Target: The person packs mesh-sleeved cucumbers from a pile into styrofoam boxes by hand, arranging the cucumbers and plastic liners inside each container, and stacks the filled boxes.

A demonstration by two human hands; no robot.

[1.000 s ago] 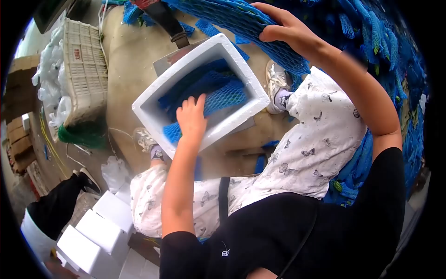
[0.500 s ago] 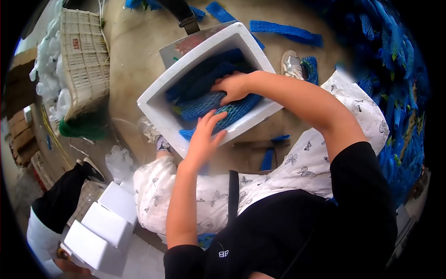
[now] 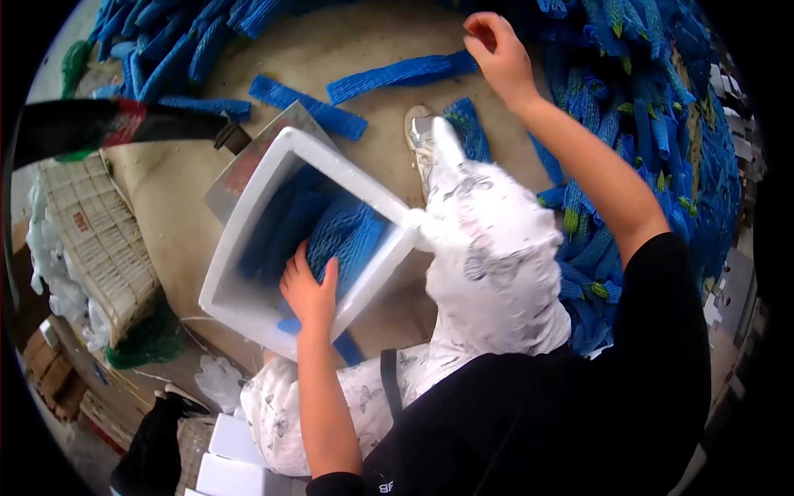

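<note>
White foam box, rectangular, overlaps a metal plate above the tan floor; slatted plastic crate at left. Blue diamond-mesh sleeves lie inside. Left hand: fingers spread against sleeves. Right hand: raised, half-curled, nothing visible held.

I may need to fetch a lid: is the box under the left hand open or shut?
Open: the box has no lid on, and the left hand reaches inside, to blue netting.

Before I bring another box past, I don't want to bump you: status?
Left hand inside white box, on blue-netted pieces. Right hand raised outside, nothing visible in it. Loose blue strips on floor near box.
</note>
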